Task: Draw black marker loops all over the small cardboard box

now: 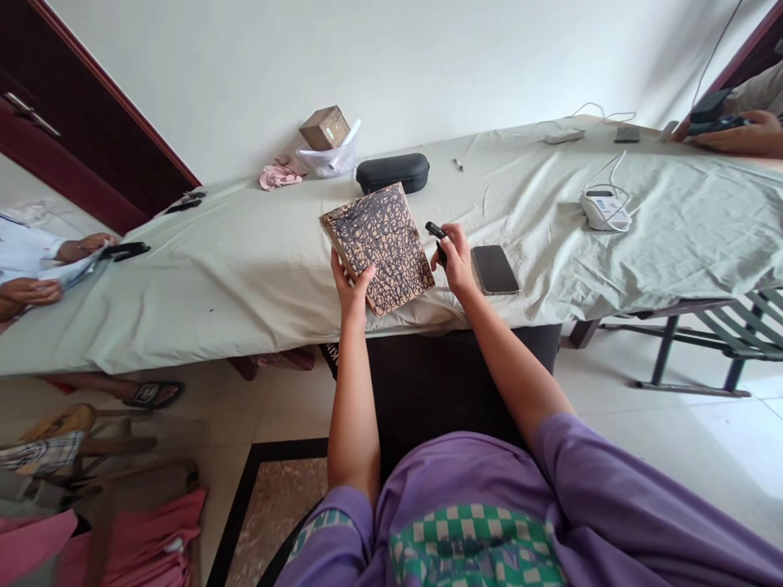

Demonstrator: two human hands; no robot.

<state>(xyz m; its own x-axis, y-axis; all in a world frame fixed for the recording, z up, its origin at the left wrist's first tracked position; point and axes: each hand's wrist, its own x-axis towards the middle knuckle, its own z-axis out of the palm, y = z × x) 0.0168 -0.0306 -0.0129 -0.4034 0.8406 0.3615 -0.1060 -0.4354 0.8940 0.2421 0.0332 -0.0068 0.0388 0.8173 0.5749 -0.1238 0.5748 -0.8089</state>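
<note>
My left hand grips a brown cardboard box by its lower left corner, thumb on the front and fingers behind. Black looping scribbles cover the face turned up toward me, and the box is tilted above the table edge. Just right of the box, apart from it, my right hand is closed around a black marker. A second dark piece shows below between the fingers; whether it is the marker's cap I cannot tell. A dark phone lies beside my right wrist.
A cloth-covered table runs along the wall. Behind the box are a black case, a plastic basket with a small carton, and a pink cloth. A white corded device stands right. Other people's hands show at both ends.
</note>
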